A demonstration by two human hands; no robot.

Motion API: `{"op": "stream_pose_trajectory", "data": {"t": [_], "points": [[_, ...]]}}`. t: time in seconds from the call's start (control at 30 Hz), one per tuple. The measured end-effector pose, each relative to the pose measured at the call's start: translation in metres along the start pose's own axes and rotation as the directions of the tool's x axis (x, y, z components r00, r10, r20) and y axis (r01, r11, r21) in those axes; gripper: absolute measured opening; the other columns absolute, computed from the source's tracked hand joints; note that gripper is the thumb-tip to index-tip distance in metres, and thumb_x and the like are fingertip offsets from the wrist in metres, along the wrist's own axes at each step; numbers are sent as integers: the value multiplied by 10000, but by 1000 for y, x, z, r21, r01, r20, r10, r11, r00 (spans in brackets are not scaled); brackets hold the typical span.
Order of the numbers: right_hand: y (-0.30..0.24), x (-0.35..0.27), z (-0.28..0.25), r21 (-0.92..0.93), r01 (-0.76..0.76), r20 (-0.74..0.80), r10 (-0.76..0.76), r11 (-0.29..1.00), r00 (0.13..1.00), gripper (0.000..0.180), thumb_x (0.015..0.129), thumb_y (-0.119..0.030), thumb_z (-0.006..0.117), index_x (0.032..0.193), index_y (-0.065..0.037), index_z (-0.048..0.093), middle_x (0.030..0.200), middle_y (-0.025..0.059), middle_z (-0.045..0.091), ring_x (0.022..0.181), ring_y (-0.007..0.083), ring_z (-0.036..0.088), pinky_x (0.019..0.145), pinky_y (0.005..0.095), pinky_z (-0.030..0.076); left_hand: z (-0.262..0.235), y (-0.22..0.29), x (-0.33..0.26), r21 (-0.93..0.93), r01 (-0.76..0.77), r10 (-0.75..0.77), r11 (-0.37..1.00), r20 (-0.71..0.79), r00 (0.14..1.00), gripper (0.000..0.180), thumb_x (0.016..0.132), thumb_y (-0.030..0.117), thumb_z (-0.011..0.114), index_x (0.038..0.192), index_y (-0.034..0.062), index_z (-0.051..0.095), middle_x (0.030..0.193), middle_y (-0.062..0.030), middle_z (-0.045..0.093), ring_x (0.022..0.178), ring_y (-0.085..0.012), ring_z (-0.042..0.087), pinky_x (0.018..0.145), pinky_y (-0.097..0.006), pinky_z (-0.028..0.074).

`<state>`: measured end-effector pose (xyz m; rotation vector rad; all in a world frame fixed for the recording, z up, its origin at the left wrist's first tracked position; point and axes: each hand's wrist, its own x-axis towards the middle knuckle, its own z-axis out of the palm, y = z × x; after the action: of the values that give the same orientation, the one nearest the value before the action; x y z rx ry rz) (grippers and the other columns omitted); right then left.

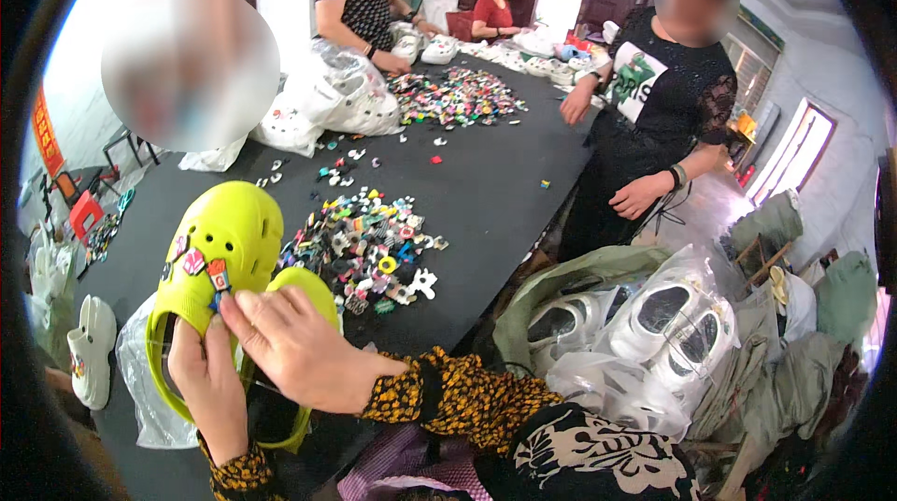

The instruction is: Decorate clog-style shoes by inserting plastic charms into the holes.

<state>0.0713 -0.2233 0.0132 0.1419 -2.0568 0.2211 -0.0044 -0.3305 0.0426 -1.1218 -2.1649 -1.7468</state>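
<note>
1. Edges first: I see the dark table run from the near left corner away to the far end. Its near left edge is crowded by a white clog and a clear plastic bag. Its right edge is hemmed in by a person in black and bags of white clogs.
2. Open room: a bare dark stretch lies between the near pile of charms and the far pile of charms.
3. My left hand is closed around the heel end of the lime-green clog, thumb up on the upper, holding it above the near left corner.
4. My right hand crosses over from the right. Its fingertips pinch at a small charm on the clog's upper, beside other charms.
</note>
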Motion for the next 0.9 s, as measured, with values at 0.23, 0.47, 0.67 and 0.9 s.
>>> {"op": "stream_pose_trajectory", "data": {"t": [0.23,0.47,0.67,0.9], "points": [[1,-2,2,-39,1,55,1,999,998,457,788,-91,517,1176,149,501,1124,186,494,990,273,513,834,372,411,-1,-12,-3,112,-69,68,991,16,998,62,872,-24,500,887,-67,541,732,-106,515,656,-176,482,596,-308,390],[9,-5,5,18,3,125,-6,1000,992,434,777,-90,517,1149,134,519,1085,166,506,957,285,503,823,379,403,3,-11,-6,249,-182,178,951,40,983,107,836,-28,527,763,-67,459,743,-189,489,679,-341,484,616,-391,392],[12,0,5,-24,79,122,-76,997,990,258,742,-102,536,892,102,582,1034,189,523,912,307,507,809,407,397,6,-5,-4,307,-256,258,917,34,966,104,808,-26,550,735,-49,479,717,-212,508,685,-386,499,605,-438,389],[15,5,7,-23,97,120,-93,995,988,348,782,-115,509,1048,100,571,928,126,524,871,259,496,768,360,397,7,-4,-5,312,-234,246,921,2,969,52,824,4,560,805,-38,538,760,-198,556,739,-384,528,645,-435,422]]}}
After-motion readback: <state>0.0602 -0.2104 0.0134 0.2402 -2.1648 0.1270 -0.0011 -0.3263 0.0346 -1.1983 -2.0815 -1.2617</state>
